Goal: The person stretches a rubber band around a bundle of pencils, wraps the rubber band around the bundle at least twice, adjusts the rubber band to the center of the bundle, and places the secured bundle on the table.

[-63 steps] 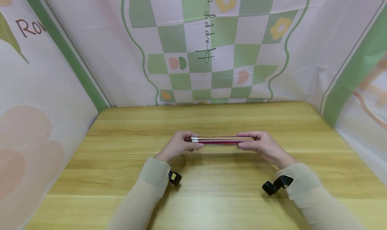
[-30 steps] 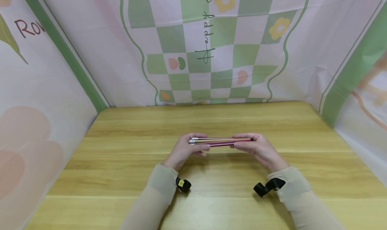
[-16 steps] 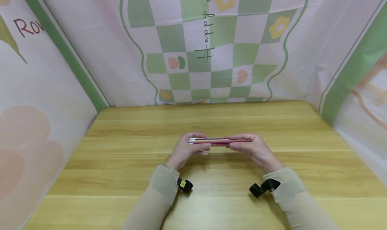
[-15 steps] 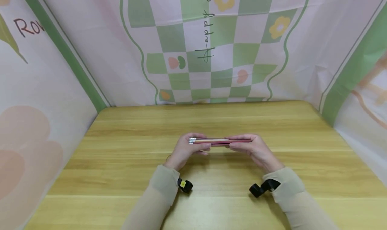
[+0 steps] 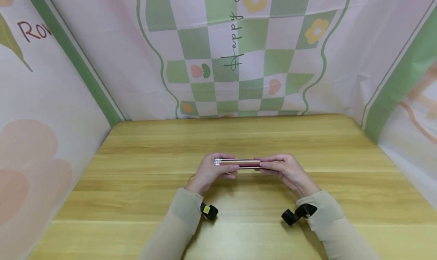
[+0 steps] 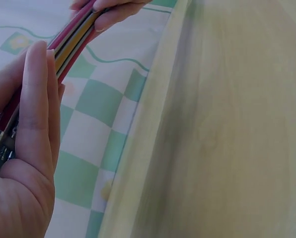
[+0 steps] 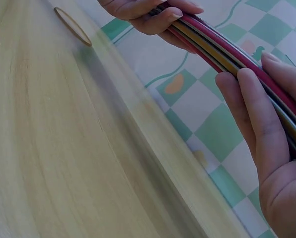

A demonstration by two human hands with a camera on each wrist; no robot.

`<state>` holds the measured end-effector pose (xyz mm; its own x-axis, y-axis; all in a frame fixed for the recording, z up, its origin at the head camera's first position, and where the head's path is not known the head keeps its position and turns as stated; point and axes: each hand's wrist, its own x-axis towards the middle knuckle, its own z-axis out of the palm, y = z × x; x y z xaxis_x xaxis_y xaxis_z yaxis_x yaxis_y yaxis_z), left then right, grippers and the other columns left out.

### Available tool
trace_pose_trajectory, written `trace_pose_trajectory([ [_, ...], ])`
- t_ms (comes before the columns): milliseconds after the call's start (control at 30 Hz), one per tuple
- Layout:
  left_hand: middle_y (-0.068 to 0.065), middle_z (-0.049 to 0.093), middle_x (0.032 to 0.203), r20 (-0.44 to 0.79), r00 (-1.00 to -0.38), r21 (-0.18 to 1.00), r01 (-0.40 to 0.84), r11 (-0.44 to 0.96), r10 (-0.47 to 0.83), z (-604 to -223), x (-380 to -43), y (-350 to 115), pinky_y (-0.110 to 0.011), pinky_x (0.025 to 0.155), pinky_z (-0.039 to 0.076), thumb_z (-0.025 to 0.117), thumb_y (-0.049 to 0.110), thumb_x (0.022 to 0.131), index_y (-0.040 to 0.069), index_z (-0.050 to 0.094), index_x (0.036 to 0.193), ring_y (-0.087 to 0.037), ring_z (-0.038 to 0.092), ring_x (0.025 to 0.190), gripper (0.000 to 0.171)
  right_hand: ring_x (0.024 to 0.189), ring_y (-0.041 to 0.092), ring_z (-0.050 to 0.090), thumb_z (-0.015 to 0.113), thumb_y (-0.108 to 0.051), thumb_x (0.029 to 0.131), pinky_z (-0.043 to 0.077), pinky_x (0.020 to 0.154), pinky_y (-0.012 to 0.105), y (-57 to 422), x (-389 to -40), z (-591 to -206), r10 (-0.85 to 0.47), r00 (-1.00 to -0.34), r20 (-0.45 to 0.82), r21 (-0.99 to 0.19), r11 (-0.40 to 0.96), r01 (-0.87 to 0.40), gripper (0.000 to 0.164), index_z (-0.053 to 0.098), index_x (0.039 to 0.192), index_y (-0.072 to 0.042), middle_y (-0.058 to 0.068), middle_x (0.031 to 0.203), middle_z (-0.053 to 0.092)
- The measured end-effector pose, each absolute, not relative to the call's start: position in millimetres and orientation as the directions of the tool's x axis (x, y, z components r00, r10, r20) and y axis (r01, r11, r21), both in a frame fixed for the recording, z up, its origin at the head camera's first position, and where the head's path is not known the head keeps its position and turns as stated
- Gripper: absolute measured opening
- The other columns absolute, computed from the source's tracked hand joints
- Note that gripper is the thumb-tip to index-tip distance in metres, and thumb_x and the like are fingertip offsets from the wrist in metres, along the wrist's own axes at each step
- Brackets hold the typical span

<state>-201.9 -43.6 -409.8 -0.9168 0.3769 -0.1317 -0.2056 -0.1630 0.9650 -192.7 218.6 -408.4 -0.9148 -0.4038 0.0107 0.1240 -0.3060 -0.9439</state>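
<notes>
A bundle of several pencils lies level between the two hands over the table, red, yellow and dark barrels side by side. Silver ferrules mark its left end. My left hand grips that end, thumb on the near side and fingers behind. On the other end, my right hand holds the pencils between thumb and fingers. The right wrist view shows the pencils packed closely, with two fingertips of the right hand against them. A thin tan band, like a rubber band, lies on the table.
The wooden table has rounded back corners. Printed cloth with green checks hangs behind it, and more cloth stands at both sides. A black wrist camera is strapped at the left cuff, another camera at the right.
Compared with two seconds ago, the hands are closer together along the pencils, the left having moved right and the right moved left. In the last half second the bundle has dropped slightly in view.
</notes>
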Motion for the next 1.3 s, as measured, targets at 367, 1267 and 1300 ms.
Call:
trace_pose_trajectory([
  [367, -0.017, 0.071, 0.105, -0.150, -0.905, 0.970, -0.213, -0.120, 0.398, -405.5, -201.5, -48.7, -0.036, 0.076, 0.062, 0.075, 0.000, 0.085, -0.007, 0.061, 0.125, -0.023, 0.074, 0.081, 0.043, 0.088, 0.023, 0.075, 0.055, 0.013, 0.093, 0.058, 0.082, 0.025, 221.0, -193.5, -410.2, -0.434, -0.901, 0.002, -0.931, -0.330, 0.156, 0.029, 0.077, 0.096, -0.006, 0.007, 0.106, 0.076],
  [1267, -0.013, 0.067, 0.124, -0.210, -0.915, 0.965, -0.137, 0.224, 0.345, -393.7, -215.2, -106.3, -0.040, 0.090, 0.056, 0.057, 0.035, 0.101, 0.003, 0.060, 0.130, -0.029, 0.066, 0.104, 0.043, 0.088, 0.021, 0.075, 0.054, 0.011, 0.095, 0.058, 0.082, 0.022, 228.8, -196.2, -414.3, -0.395, -0.919, -0.019, -0.900, -0.392, 0.188, 0.029, 0.078, 0.096, -0.005, 0.009, 0.105, 0.075],
  [1300, -0.013, 0.067, 0.123, -0.213, -0.918, 0.958, -0.128, 0.255, 0.336, -393.7, -215.7, -108.4, -0.039, 0.090, 0.056, 0.056, 0.035, 0.102, 0.003, 0.060, 0.130, -0.028, 0.066, 0.103, 0.043, 0.088, 0.021, 0.075, 0.054, 0.011, 0.095, 0.058, 0.082, 0.022, 228.9, -196.4, -414.6, -0.394, -0.919, -0.018, -0.898, -0.397, 0.188, 0.029, 0.078, 0.096, -0.005, 0.009, 0.104, 0.075],
])
